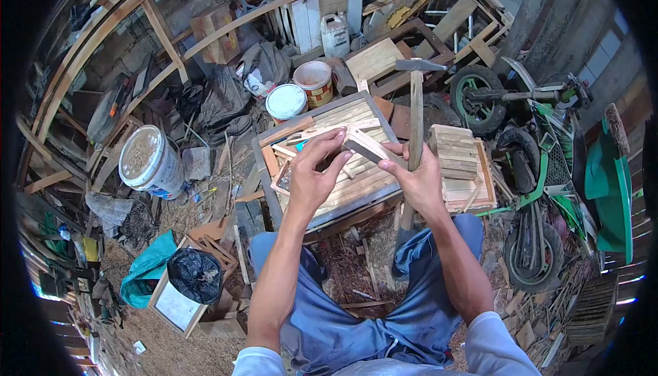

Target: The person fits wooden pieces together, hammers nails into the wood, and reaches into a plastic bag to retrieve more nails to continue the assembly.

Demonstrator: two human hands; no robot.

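Observation:
My left hand (321, 163) pinches the left end of a short wooden piece (370, 144), with one pale face and one dark face, above the work table. On its other end are the fingers of my right hand (419, 176). That same hand also grips a hammer (416, 105), whose wooden handle stands upright with the metal head at the top. Beneath both hands lies a slatted wooden panel (336, 198) inside the table's dark frame (274, 194). Loose wood strips and a small wooden box (279, 178) sit at the panel's left side.
Right of the table stands a stack of wooden slats (452, 153). A green motorbike (541, 163) is farther right. Several buckets, including a white bucket (152, 163), stand left and behind. A black bag (195, 274) rests at lower left. Wood scraps litter the floor.

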